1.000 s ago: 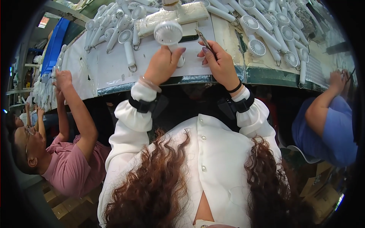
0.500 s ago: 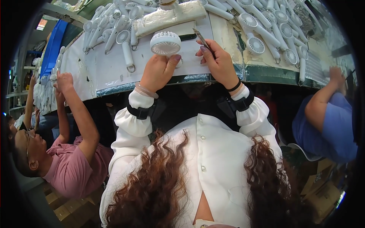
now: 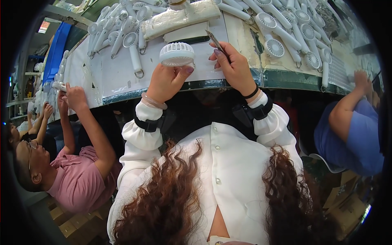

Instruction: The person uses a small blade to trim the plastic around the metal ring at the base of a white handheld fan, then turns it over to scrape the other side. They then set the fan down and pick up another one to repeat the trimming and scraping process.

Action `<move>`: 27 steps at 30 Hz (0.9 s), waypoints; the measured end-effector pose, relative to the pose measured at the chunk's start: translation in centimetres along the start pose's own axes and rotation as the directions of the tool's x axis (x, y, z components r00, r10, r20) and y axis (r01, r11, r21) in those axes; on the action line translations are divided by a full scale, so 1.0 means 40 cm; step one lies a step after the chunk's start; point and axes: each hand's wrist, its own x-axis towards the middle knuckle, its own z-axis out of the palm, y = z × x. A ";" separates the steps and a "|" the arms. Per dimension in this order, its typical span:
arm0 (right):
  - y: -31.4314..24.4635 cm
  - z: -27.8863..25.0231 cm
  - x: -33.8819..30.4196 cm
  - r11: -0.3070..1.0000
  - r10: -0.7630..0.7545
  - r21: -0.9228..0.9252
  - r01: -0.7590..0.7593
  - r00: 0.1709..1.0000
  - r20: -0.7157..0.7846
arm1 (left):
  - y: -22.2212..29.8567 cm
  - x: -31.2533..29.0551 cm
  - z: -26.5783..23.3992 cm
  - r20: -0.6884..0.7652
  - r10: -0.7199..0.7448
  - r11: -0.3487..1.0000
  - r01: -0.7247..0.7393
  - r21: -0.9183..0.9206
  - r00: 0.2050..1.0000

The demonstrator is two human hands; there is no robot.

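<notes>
My left hand [image 3: 165, 83] is closed around a small white handheld fan [image 3: 177, 54], its round grille head standing above my fingers and tilted. Most of the fan's handle is hidden by the hand. In my right hand [image 3: 236, 70] is a pair of slim metal tweezers [image 3: 216, 42], pinched between thumb and fingers with the pointed tip up and to the left. The tip is apart from the fan. Both hands are over the near edge of the white-covered table [image 3: 118, 79].
White handheld fans [image 3: 267, 21] are heaped at the back right, with another pile [image 3: 130, 39] at the back left. A wrapped white block [image 3: 181, 21] lies between them. A co-worker in pink [image 3: 83, 175] sits at left, another in blue [image 3: 351, 134] at right.
The fan in my left hand has turned, so its grille face shows less and its side more. My right hand has hardly moved. The pink-sleeved co-worker's hands have lowered slightly.
</notes>
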 end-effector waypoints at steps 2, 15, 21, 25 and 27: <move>0.001 -0.001 -0.001 1.000 -0.005 -0.005 0.005 1.000 -0.002 | 0.006 -0.006 0.001 0.008 -0.026 0.999 0.026 0.026 1.000; -0.002 -0.002 0.000 0.999 -0.028 -0.031 0.028 0.999 -0.015 | 0.032 -0.031 0.029 -0.101 0.231 0.964 -0.213 0.161 0.968; -0.014 -0.003 0.017 0.930 0.196 0.296 -0.216 0.976 0.098 | 0.059 -0.033 0.044 -0.167 0.394 0.919 -0.388 0.064 0.904; -0.057 0.033 0.021 0.725 0.300 0.574 -0.380 0.925 0.233 | 0.052 -0.032 0.064 -0.212 0.466 0.882 -0.470 0.034 0.859; -0.057 0.037 0.021 0.652 0.309 0.635 -0.415 0.910 0.278 | 0.049 -0.024 0.072 -0.214 0.490 0.868 -0.496 0.024 0.845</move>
